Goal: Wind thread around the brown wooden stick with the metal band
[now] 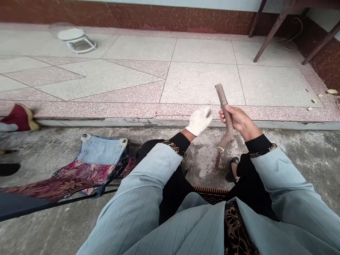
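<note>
Blue sleeves [148,184] nearest; right hand [239,120] grips knife handle [224,109] above open concrete.

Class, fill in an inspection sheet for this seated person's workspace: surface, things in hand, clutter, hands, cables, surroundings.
Surface: rough concrete ground meeting a raised tiled floor.
Things in hand: brown handled tool, handle up, thin dark end pointing at the ground.
Clutter: patchwork cloth on a dark frame at left; dry leaves at far right.
Hands: right hand bare, gripping the tool; left hand in a white glove, beside it, not touching.
Cables: pale cord near the wooden legs.
Surroundings: white stand on the tiles; red shoe at left edge.
</note>
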{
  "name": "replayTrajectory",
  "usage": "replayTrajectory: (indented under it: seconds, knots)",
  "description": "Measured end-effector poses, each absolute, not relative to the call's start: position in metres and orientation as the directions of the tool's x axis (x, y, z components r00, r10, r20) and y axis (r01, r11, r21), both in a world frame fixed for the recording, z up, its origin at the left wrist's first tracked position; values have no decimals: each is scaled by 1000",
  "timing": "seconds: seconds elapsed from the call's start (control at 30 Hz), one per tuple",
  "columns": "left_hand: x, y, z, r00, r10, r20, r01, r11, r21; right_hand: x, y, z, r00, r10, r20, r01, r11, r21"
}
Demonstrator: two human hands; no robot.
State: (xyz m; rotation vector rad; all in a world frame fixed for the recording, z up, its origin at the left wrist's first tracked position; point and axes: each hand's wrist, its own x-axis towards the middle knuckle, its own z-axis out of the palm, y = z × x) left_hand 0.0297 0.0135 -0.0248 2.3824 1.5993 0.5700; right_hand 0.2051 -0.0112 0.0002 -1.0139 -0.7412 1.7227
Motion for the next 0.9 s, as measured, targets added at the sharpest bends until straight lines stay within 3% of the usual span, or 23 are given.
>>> replayTrajectory:
  seconds: [0.17, 0.27, 0.37, 0.47, 0.53, 0.57, 0.63, 0.7, 0.9]
  knots:
    - [33, 10, -29, 404, 888, 221, 882, -442, 162, 203, -8, -3, -76, 946, -315, -511, -309, -802]
    - [34, 9, -32, 456, 862, 221, 858, -492, 149, 206, -3, -2, -29, 944, -330, -547, -291, -785]
    - [31, 11, -35, 451, 863, 227, 815, -502, 289, 211, 0, -1, -46, 945, -323, -532, -297, -793]
    - [25, 15, -37, 545, 824, 153, 578, -502, 643, 216, 0, 2, -92, 954, -287, -450, -297, -842]
    - [21, 17, -37, 671, 740, 45, 294, -322, 900, 219, -1, 5, -142, 954, -263, -416, -298, -859]
    - [19, 18, -37, 724, 690, -2, 170, -176, 970, 221, -2, 6, -172, 952, -254, -407, -303, -862]
    - [17, 19, -37, 783, 618, -64, 16, 84, 996, 224, -4, 8, -225, 944, -243, -390, -316, -865]
    - [16, 19, -36, 818, 567, -93, -27, 199, 980, 225, -6, 9, -271, 934, -232, -370, -324, -871]
    - [15, 22, -31, 894, 417, -161, 89, 186, 979, 225, -11, 15, -396, 891, -222, -309, -357, -881]
